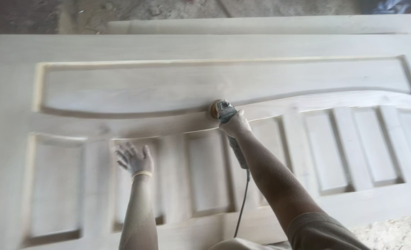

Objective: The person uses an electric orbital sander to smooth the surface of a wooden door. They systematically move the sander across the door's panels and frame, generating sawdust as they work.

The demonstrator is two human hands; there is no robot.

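Head view: right hand point(235, 124) gripping dusty sander point(224, 111)

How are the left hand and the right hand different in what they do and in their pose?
The right hand is closed around a corded power sander, pressed to the curved rail of the pale wooden door; the left hand holds nothing. The left hand's fingers are spread open over a lower panel, while the right hand's are curled. The left wrist wears a pale band; the right wrist is bare. Both reach over the same door.

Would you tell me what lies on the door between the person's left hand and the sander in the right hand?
In the head view, only bare door: one raised slat and one recessed panel separate the left hand from the sander.
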